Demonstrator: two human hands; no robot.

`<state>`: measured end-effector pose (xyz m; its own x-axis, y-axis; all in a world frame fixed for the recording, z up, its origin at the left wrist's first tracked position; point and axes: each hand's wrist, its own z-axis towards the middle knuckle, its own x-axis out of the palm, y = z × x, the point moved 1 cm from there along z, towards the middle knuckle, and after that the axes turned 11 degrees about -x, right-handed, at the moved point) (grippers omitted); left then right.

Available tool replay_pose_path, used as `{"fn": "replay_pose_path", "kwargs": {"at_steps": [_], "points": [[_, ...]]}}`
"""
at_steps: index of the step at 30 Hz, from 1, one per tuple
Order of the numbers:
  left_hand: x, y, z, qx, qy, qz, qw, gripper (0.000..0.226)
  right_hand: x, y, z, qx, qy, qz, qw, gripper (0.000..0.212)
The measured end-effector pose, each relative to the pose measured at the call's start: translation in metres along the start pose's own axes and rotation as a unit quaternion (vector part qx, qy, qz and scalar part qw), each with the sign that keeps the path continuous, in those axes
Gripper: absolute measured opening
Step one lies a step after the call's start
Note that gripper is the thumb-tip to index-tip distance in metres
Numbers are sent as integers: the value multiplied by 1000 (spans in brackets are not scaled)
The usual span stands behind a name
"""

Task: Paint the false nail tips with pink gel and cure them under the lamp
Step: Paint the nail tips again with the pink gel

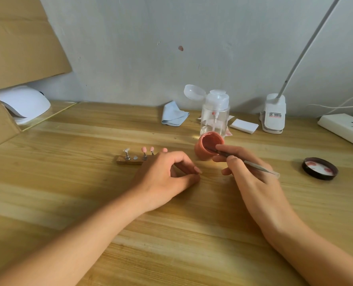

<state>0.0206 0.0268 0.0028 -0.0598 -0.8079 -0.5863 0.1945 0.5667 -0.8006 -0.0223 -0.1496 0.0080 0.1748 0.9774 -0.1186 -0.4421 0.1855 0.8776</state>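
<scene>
R hand: thumb + fingers pinch brush, bristle end inside open pink gel jar. L hand: rests on table, fingers loosely curled, nothing seen in grip; covers R end of wooden stand. Stand pos.: just L of jar, carries pink-coated nail tips + one clear tip. Jar lid: inverted, far R. Cure lamp: rear L, in cardboard box.
</scene>
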Motion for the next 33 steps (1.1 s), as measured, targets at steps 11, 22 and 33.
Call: {"fn": "replay_pose_path", "kwargs": {"at_steps": [11, 22, 33], "points": [[0, 1, 0, 8, 0, 3, 1000, 20, 1, 1, -1, -3, 6, -12, 1000, 28], [0, 7, 3, 9, 0, 2, 1000, 21, -3, 7, -1, -43, 9, 22, 999, 25], [0, 9, 4, 30, -1, 28, 999, 17, -1, 9, -6, -3, 34, 46, 998, 12]]}}
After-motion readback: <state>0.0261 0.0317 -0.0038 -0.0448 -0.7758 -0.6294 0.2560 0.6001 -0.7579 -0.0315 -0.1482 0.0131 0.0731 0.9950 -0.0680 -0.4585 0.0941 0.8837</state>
